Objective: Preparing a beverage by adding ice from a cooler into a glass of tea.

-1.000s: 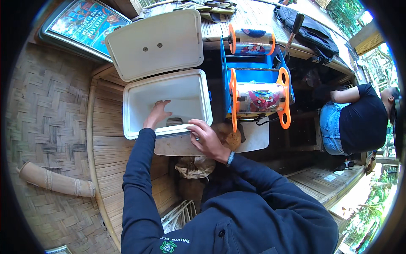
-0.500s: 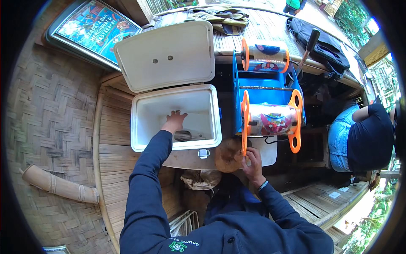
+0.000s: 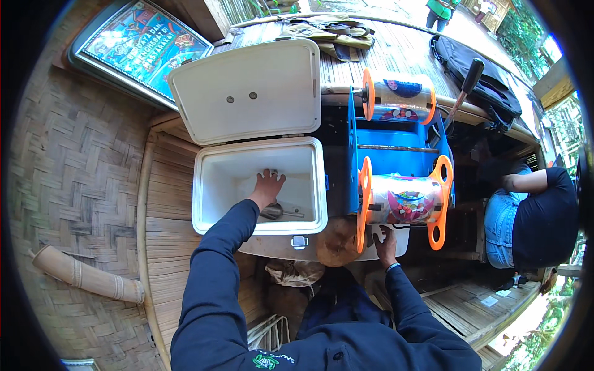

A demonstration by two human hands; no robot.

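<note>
Your two hands are well apart. The left hand [image 3: 268, 187] is down inside the white cooler box [image 3: 197, 185], fingers spread with the back upward; you hide your own palm, so I cannot tell whether it grips anything. Just beside your wrist, a metal scoop [image 3: 272, 211] lies on the box's floor. Your right hand [image 3: 386, 245] is at the front of the blue sealing machine [image 3: 397, 140], below the lower film roll [image 3: 405, 206], fingers part-curled and partly hidden; whether they touch or hold something I cannot tell.

What could go wrong: the open lid [image 3: 244, 93] leans back on its hinge, and a bump to the box could drop it onto your left forearm. Your sleeve may catch the scoop handle as you lift out. On the right, raising your knuckles could knock the orange flange [image 3: 364, 207] or scuff the film, since they sit so close beneath.
</note>
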